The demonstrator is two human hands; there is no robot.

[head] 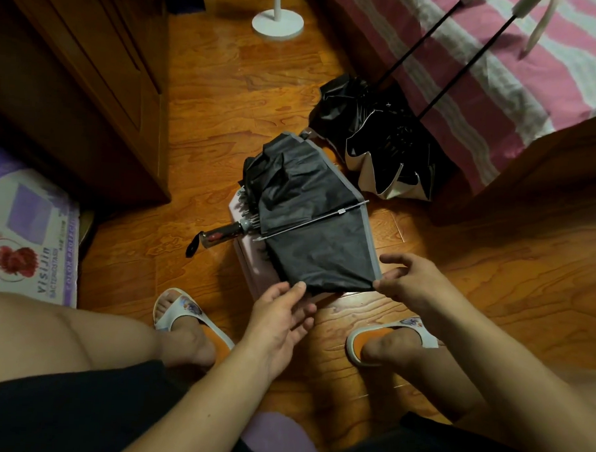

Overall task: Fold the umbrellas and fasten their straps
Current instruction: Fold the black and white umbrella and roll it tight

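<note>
Three umbrellas in view. Grey-edged black umbrella (310,233) lies at frame centre across a pale pink box (250,261) on the wooden floor (208,126); canopy part-collapsed and crumpled, one metal rib (317,220) exposed, glossy handle (217,236) with wrist loop pointing to 9 o'clock. Right hand (410,282) fingers pinch the canopy's near corner at the grey trim. Left hand (282,324) fingers loose and released, thumb tip just beside, possibly touching, the near hem. Two more black umbrellas (379,140), unfolded, lean at 1 o'clock against the striped bed (501,81).
</note>
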